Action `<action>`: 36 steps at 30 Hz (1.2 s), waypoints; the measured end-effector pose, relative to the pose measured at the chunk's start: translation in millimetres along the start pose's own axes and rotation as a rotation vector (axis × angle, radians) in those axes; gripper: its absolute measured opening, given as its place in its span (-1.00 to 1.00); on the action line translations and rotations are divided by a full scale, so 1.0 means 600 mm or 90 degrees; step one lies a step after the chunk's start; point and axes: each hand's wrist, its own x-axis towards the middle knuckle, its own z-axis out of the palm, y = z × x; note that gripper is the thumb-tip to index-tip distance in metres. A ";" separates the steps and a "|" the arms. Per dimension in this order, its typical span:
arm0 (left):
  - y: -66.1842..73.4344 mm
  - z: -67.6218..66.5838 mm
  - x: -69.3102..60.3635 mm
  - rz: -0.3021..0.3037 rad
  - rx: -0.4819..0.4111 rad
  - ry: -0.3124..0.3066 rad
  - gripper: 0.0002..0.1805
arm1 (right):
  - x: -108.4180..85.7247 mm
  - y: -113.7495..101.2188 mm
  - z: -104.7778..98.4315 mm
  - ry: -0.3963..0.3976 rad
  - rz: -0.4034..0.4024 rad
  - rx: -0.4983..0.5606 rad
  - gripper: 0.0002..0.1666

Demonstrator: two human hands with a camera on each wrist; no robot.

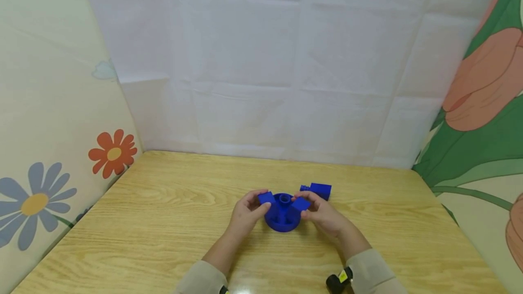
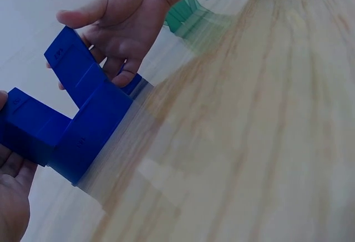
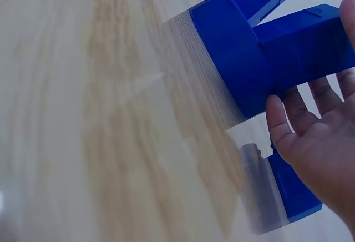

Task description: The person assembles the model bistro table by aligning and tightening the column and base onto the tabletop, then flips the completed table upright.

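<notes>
A round blue base stands on the table with two blue blocks slanting up and outward from it, one on each side, and a hollow ring at its middle. My left hand grips the left block, thumb on its near face. The right block is held by my right hand, fingers around its outer side. In the right wrist view, fingers of the right hand lie under the block and beside the base. In the left wrist view both blocks rise from the base.
Behind my right hand a separate blue piece with a narrow ridged end lies on the wooden table. A white cloth hangs behind the table, with flowered cloths at the left and right sides.
</notes>
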 end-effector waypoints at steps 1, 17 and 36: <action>0.000 0.000 0.000 -0.002 0.001 0.001 -0.61 | 0.000 -0.001 0.000 0.001 0.000 0.000 -0.18; 0.008 -0.010 0.010 -0.025 0.038 -0.031 -0.61 | 0.001 -0.008 0.008 0.013 0.004 0.030 -0.12; 0.010 -0.034 0.026 -0.020 0.076 -0.163 -0.55 | -0.002 -0.003 0.010 0.027 0.001 0.035 -0.08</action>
